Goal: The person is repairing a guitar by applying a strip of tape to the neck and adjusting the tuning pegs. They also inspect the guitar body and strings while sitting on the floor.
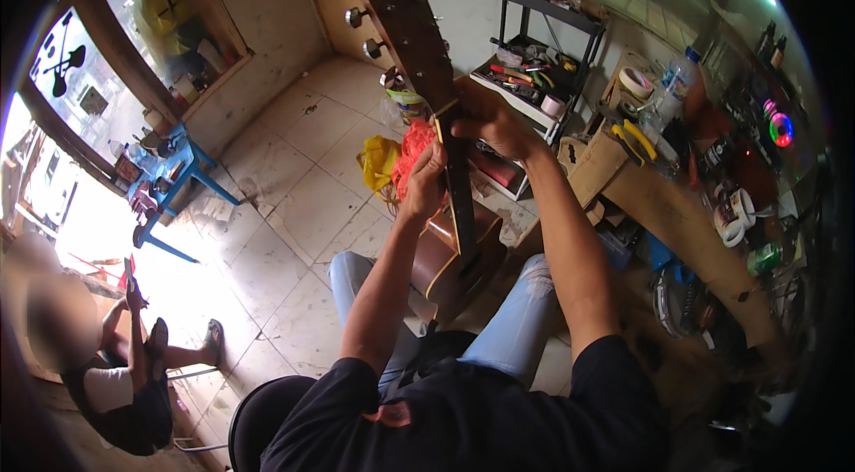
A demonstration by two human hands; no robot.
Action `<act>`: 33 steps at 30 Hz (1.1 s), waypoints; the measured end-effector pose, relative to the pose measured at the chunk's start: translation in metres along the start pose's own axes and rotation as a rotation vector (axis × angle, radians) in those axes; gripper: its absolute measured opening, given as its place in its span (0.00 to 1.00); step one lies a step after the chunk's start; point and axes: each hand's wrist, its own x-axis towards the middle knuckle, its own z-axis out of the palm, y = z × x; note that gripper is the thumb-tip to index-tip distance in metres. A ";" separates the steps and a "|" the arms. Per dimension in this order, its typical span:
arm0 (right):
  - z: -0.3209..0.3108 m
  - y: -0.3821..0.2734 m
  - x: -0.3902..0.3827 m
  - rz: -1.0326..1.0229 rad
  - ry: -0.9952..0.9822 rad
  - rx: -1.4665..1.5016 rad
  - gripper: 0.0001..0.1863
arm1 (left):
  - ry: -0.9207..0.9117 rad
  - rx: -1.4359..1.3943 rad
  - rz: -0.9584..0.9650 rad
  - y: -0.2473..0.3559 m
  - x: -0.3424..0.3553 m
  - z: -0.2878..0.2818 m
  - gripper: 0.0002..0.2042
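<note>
Guitar (459, 205) | hands: left hand (426, 180), right hand (497, 123) both curled round neck | bottle label (682, 77) too small to read

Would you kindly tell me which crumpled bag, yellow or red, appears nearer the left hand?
The red bag: in the picture it borders the left hand, while the yellow bag lies farther left.

Both bare forearms (572, 245) stretched forward, converging; left hand (427, 180) curled closed, thumb upward; right hand (496, 126) farther forward, wrist bent inward, thumb pointing left, fingers (476, 98) wrapped, partly hidden; knees (536, 283) spread apart
</note>
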 end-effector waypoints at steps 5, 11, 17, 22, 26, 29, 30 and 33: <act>-0.004 0.006 -0.009 -0.030 0.050 -0.020 0.30 | 0.086 0.185 0.077 -0.002 0.001 0.020 0.32; 0.005 -0.030 -0.016 0.006 0.057 -0.148 0.24 | 0.039 0.248 0.136 -0.003 0.004 0.031 0.36; 0.033 -0.044 -0.014 0.000 0.222 -0.157 0.25 | 0.008 0.244 0.178 -0.019 0.008 0.047 0.37; 0.025 -0.033 -0.032 -0.106 0.160 -0.142 0.29 | -0.090 0.492 0.253 -0.012 0.002 0.056 0.32; 0.009 -0.034 -0.043 -0.111 0.101 -0.047 0.31 | -0.041 0.641 0.348 -0.014 0.004 0.075 0.22; 0.009 -0.030 -0.051 -0.149 0.112 0.046 0.32 | 0.023 0.659 0.316 -0.013 0.000 0.086 0.20; 0.007 -0.029 -0.053 -0.156 0.098 0.073 0.32 | 0.031 0.650 0.287 -0.008 -0.002 0.092 0.20; 0.001 -0.030 -0.055 -0.147 0.090 0.095 0.30 | 0.035 0.586 0.204 -0.012 0.001 0.095 0.22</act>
